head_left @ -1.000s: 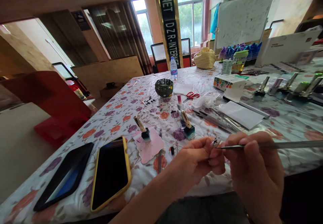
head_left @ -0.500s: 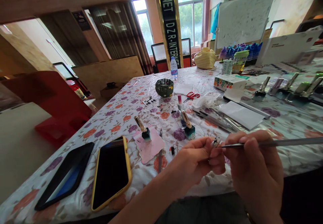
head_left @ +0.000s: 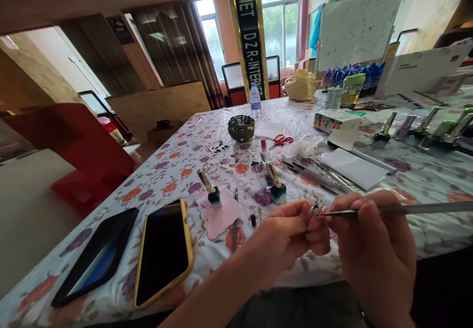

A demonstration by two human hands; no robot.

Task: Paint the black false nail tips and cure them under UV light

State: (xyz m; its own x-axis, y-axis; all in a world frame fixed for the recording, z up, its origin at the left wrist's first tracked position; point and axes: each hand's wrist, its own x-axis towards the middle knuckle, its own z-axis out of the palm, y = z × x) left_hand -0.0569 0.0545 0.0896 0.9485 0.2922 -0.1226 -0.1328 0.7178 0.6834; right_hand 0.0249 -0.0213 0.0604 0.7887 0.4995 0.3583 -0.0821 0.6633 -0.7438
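Between the fingertips of my left hand (head_left: 291, 227) is a small glossy false nail (head_left: 316, 207), pale with dark marks. My right hand (head_left: 377, 244) pinches a thin nail art brush (head_left: 417, 209) with a long grey handle. The brush's fine tip points left and lies close to the nail; whether they touch I cannot tell. Just beyond my left hand stands a dark green nail polish bottle (head_left: 278, 190) with a gold cap. Another such bottle (head_left: 213, 196) rests on a pink scalloped card (head_left: 225, 222), and a slim tool (head_left: 235, 232) lies at the card's right edge.
A yellow-cased phone (head_left: 162, 256) and a black tablet-like device (head_left: 96, 259) lie at left. Farther off are a dark woven basket (head_left: 241, 129), a water bottle (head_left: 254, 102), red scissors (head_left: 284, 140) and packaged brushes (head_left: 318, 175). Several polish bottles (head_left: 424, 126) stand at right.
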